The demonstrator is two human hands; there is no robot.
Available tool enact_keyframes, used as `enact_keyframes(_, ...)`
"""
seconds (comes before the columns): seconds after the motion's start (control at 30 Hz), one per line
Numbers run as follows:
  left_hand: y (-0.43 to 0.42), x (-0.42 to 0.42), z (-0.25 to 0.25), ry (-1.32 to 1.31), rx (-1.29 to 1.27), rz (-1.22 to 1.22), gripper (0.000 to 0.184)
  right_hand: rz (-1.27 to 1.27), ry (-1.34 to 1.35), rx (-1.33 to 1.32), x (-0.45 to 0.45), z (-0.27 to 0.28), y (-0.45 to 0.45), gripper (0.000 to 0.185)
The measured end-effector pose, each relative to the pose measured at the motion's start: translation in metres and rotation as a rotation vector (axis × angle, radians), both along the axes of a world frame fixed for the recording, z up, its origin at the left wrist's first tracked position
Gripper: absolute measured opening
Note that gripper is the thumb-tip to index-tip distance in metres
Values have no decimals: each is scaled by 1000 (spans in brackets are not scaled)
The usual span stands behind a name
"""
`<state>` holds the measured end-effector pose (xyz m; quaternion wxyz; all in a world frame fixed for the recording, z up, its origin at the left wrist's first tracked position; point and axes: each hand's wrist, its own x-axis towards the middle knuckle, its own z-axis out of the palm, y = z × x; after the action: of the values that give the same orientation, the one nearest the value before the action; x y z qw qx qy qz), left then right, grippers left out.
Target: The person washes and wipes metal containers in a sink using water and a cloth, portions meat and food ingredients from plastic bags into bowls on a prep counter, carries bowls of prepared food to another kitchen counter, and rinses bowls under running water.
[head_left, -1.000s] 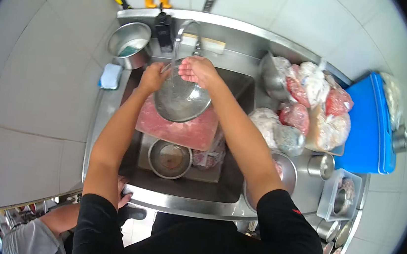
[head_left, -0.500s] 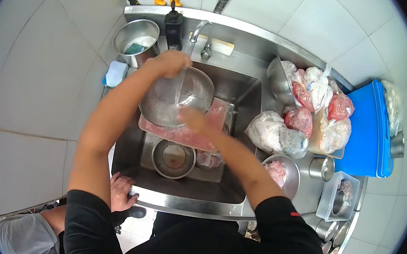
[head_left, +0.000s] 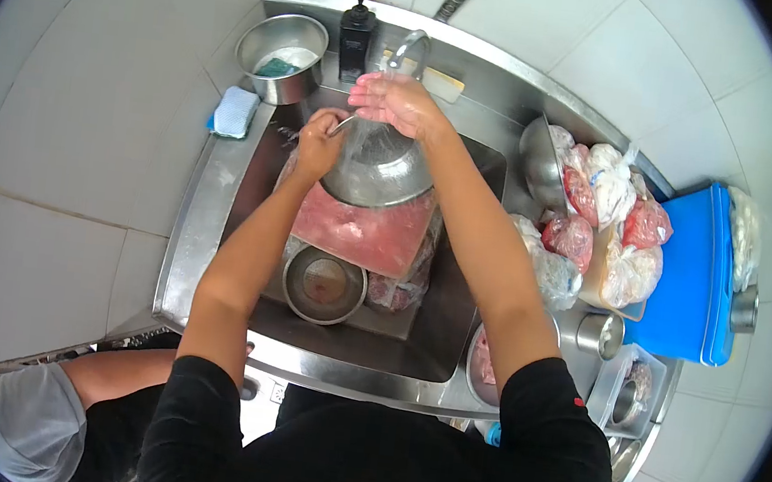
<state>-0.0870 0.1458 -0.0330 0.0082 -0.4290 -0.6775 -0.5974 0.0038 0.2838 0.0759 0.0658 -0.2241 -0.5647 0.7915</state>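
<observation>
Tilted over the sink (head_left: 242,264) is a shiny metal bowl (head_left: 379,174), and my left hand (head_left: 321,143) is closed on its rim. Just above the bowl, my right hand (head_left: 395,106) lies in the water from the faucet (head_left: 413,44), palm showing and fingers stretched out. Water splashes off it around the rim. Beneath the bowl lies a wet red cutting board (head_left: 363,234). A smaller round metal bowl (head_left: 322,308) sits on the sink bottom beside a plastic bag of meat (head_left: 397,291).
Behind the sink stand a metal pot (head_left: 280,84) and black pump bottle (head_left: 355,45). A sponge (head_left: 235,112) rests on the left edge. Bagged food (head_left: 609,194), a metal cup (head_left: 600,336) and a blue cooler (head_left: 678,281) crowd the right. Another person's arm (head_left: 123,373) is at lower left.
My right hand has moved from inside the bowl up into the water stream. My left hand and the bowl's rim have shifted lower. The other person's hand has left the sink edge.
</observation>
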Motion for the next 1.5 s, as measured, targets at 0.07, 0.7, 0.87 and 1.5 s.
enact_keyframes(0.07,-17,-1,-11,-99,-9,17,22,23,-23,-9,-13,-5,-8,18)
enact_keyframes(0.7,35,-46,47,420,-1064,-559,29,110,-243,1014,132,-134,-27,21)
enact_keyframes(0.87,18,-35,39,208,-1230,-671,33,-137,-242,732,86,-61,-11,22)
enact_keyframes(1.5,13,-58,75,584,-935,-384,23,-8,-77,774,17,-36,-20,18)
